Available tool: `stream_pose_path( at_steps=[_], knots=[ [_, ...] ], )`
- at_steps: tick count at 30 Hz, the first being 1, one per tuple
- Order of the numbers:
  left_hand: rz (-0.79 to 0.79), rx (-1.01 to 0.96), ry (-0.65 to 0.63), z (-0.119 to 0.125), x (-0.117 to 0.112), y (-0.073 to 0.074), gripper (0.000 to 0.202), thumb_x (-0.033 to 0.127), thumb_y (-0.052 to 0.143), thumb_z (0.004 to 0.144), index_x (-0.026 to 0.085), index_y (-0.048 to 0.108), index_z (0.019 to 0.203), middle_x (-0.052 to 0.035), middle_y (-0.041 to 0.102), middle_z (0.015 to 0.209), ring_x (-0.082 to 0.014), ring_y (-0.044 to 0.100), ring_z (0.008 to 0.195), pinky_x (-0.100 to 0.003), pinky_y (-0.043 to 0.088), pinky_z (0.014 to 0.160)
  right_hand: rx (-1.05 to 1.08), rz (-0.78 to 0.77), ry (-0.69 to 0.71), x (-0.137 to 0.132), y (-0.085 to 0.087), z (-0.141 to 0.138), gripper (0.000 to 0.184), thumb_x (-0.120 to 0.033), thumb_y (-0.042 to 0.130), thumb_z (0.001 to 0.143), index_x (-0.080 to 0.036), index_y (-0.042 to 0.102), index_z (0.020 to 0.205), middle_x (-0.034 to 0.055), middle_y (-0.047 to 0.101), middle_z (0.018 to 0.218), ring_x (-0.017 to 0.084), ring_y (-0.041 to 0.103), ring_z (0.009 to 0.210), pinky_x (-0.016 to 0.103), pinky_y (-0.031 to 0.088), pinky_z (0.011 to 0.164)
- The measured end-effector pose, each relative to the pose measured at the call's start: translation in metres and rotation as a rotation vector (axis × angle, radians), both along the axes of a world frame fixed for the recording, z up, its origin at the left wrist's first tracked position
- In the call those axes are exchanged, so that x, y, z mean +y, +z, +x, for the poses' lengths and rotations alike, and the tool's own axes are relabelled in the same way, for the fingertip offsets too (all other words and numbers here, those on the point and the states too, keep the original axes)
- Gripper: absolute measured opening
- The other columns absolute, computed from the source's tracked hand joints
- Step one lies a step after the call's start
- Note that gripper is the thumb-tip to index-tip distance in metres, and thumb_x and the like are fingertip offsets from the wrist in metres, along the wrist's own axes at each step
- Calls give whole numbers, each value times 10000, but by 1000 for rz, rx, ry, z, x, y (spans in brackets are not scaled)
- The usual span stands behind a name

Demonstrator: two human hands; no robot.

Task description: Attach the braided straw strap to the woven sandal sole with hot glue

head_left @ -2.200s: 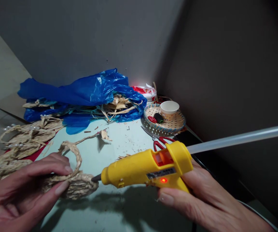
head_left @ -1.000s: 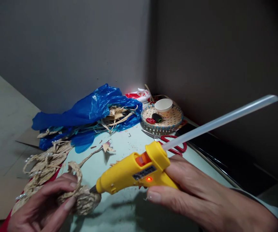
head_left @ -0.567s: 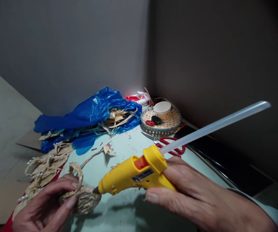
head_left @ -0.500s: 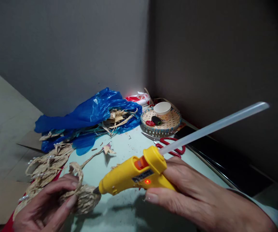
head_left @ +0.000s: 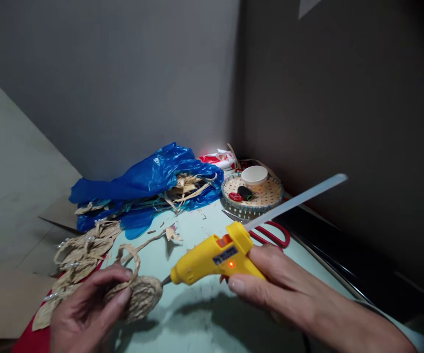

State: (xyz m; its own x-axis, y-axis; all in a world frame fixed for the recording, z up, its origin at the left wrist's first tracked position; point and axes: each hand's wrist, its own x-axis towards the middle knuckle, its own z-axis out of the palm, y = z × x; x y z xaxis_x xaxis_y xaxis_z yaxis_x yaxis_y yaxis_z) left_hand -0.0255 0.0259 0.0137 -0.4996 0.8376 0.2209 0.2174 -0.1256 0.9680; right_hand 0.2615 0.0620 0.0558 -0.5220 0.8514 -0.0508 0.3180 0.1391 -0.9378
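Low on the left, my left hand pinches a round coil of braided natural fibre, with a loop of the braid standing up from its top. A yellow hot glue gun is gripped in my right hand, its red light glowing. The gun's dark nozzle tip meets the right edge of the coil. From its back sticks a long translucent glue stick. A thin strand runs from near the loop to a small pale flower-like piece on the table.
Behind lies a blue plastic bag holding dried fibre strips. Right of it stands a round woven basket with a white cup and a black spool. Red-handled scissors lie before it. Pearl-trimmed fibre pieces line the left edge.
The glue gun has swung to point less toward me, and its tip has shifted up along the coil's right edge. The whole view has moved slightly; both hands keep their hold.
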Motion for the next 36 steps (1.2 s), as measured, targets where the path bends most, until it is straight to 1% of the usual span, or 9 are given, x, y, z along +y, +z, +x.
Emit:
stream_pose_path(
  at_steps=[4,9,12,16,18,22,26,31,36],
  knots=[
    [-66,-143,-35,3,0,6,315,455,944,562,280,782,767,35,738,787,-132,653,690,-139,528,580,144,-420,65,15,-25,-7,462,-636,462,957,-218,503,764,-24,603,713,64,393,441,202,304,405],
    [-92,-213,-92,10,-5,9,315,453,940,558,267,801,771,15,748,786,-147,674,700,-151,531,586,-31,-487,159,25,-45,-15,464,-634,453,945,-209,493,764,13,669,671,72,475,395,200,376,397],
    [-90,-214,-109,16,-9,10,285,450,936,557,273,819,747,13,758,813,-146,682,724,-137,529,611,-207,-402,173,23,-45,-10,445,-617,510,947,-206,538,779,1,635,609,123,538,436,240,416,439],
    [-158,-242,-174,19,-13,6,249,448,923,567,287,829,732,13,778,840,-158,699,730,-153,546,636,-357,-114,127,20,-35,3,452,-537,770,822,-196,568,606,-33,503,567,113,409,506,283,240,507],
    [-194,-255,-203,20,-15,2,247,448,924,563,289,833,731,7,789,851,-166,708,742,-153,546,633,-360,-18,100,20,-27,5,475,-503,803,805,-193,552,548,-41,430,540,118,329,523,322,187,550],
    [-242,-223,-233,26,-17,-3,208,434,914,538,310,834,685,12,800,828,-161,717,759,-127,529,621,-166,17,23,19,-14,-12,392,-486,597,981,-174,682,759,24,584,719,173,460,686,329,296,668],
    [-297,-158,-261,34,-19,-4,137,356,887,489,330,822,607,30,791,752,-159,723,725,-130,546,654,198,-238,118,11,-17,-42,389,-541,613,943,-188,742,1044,42,709,962,170,586,801,287,433,730],
    [-337,-167,-300,35,-20,-4,136,342,889,495,316,815,606,23,779,704,-163,713,668,-153,552,603,544,-467,76,-1,-27,-60,273,-413,848,768,-185,756,885,-1,691,889,121,593,798,240,438,769],
    [-327,-232,-296,37,-21,-3,141,383,879,532,298,814,624,1,795,731,-179,729,659,-177,571,586,713,-457,19,-5,-28,-58,228,-298,912,719,-167,762,831,-6,698,815,113,585,740,246,470,777]
  ],
)
